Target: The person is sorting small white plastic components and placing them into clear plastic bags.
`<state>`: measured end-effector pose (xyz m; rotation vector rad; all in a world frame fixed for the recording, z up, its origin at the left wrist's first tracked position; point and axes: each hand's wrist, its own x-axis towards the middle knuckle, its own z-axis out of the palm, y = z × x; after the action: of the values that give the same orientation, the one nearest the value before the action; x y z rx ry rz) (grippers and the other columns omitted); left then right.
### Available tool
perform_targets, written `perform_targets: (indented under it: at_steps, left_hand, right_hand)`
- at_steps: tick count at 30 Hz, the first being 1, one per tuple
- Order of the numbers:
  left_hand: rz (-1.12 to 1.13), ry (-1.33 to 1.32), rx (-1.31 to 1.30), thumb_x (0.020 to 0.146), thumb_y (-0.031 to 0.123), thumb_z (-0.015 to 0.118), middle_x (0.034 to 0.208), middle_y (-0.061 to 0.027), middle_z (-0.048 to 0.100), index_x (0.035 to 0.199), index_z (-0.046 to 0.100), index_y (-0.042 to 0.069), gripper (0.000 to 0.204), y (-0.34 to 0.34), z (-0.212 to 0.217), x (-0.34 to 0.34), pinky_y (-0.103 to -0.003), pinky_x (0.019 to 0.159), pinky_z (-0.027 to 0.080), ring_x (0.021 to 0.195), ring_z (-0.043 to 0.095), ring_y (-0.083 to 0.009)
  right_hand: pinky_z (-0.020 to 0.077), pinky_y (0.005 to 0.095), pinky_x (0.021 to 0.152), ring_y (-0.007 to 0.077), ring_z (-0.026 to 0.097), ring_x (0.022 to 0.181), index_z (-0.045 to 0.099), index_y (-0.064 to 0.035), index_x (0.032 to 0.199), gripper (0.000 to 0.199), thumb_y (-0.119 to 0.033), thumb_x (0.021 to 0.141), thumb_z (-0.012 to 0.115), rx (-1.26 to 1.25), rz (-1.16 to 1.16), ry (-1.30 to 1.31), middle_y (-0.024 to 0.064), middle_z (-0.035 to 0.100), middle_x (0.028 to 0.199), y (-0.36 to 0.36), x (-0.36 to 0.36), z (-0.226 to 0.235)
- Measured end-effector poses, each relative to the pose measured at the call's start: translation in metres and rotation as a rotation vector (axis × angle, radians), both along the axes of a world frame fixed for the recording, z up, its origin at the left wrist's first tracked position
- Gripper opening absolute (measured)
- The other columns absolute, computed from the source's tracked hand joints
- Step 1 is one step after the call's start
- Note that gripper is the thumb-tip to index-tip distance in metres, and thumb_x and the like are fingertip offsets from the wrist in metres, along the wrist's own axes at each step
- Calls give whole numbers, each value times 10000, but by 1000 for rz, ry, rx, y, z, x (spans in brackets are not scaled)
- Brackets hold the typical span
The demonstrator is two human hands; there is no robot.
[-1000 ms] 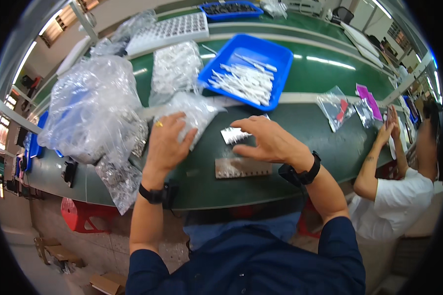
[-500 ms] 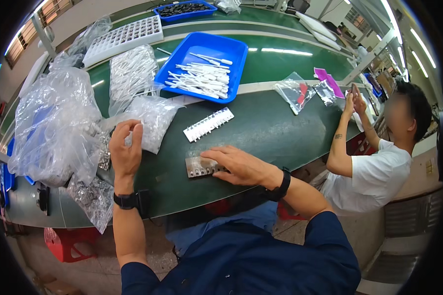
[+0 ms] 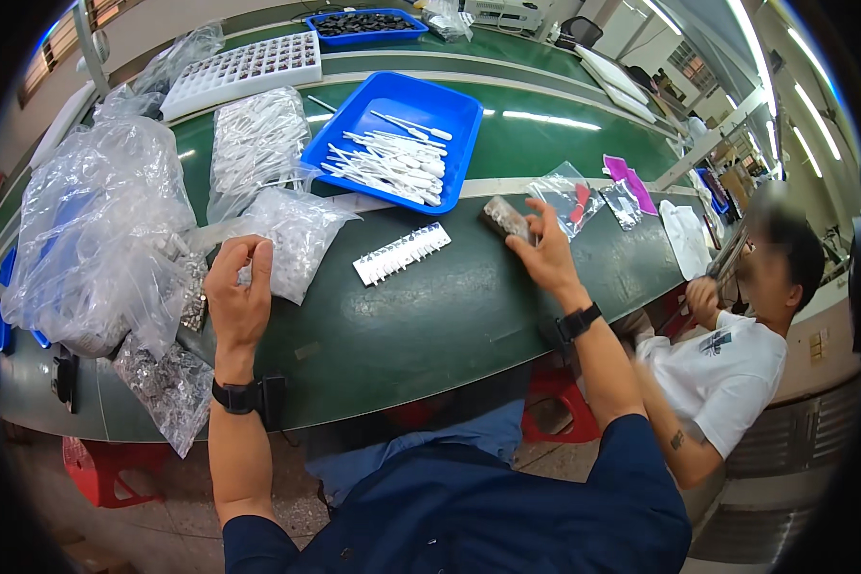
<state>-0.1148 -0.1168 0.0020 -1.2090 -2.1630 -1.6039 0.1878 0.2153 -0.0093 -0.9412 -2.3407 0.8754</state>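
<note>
My right hand (image 3: 549,251) is out over the right part of the green table, its thumb and fingers gripping a worn brownish metal block (image 3: 504,219). The block is tilted. My left hand (image 3: 239,297) is held up with curled fingers beside a clear bag of small white parts (image 3: 295,234); what its fingertips hold, if anything, is too small to make out. Between the hands a white strip with a row of small pegs (image 3: 402,253) lies on the table. Behind it stands a blue tray (image 3: 469,124) with many white sticks (image 3: 392,165) in it.
Clear plastic bags (image 3: 96,249) crowd the left side, with a bag of small metal parts (image 3: 167,383) at the front edge. A white grid tray (image 3: 244,77) is farther back. At right lie a small clear bag (image 3: 569,191) and a purple sheet (image 3: 629,185). A co-worker (image 3: 737,373) sits on the right.
My right hand has lifted the metal block off the table and carried it right and away from me. My left hand has hardly moved. The co-worker's hands have come down.
</note>
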Motion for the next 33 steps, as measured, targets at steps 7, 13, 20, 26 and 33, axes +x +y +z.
perform_targets:
  at_steps: [7,13,20,26,33]
  left_hand:
    - [-34,-45,12,1002,127,647,929,-76,695,970,686,-44,178,9,-9,-1,-280,804,484,855,628,-162]
    - [-25,26,-15,994,117,649,935,-75,705,986,695,-35,159,5,-9,-1,-285,804,490,857,633,-164]
    - [-157,188,-24,943,76,655,1087,-141,749,935,707,2,92,13,-15,3,-367,816,514,899,689,-269]
    - [-405,411,-213,874,82,665,1039,-82,754,875,712,74,47,17,-13,25,-401,747,519,859,677,-324]
    - [-424,388,-283,844,103,662,932,-62,734,921,695,106,84,14,-26,26,-415,702,536,766,687,-317]
  right_hand:
    - [507,413,971,354,651,1099,475,-11,1415,637,-147,862,760,349,29,-70,236,657,1234,13,-20,3]
    - [426,440,1090,381,555,1260,502,-20,1411,603,-168,876,736,351,622,-97,212,618,1324,-71,-83,31]
    - [431,434,1074,361,563,1247,537,-41,1375,550,-148,871,733,246,776,-236,185,628,1303,-82,-117,17]
    - [485,442,998,368,640,1109,623,-39,1269,395,-125,889,685,240,829,-108,189,683,1197,-106,-140,68]
    - [536,482,856,421,685,986,691,-3,1120,282,-79,893,544,330,909,-263,261,713,1054,-130,-293,55]
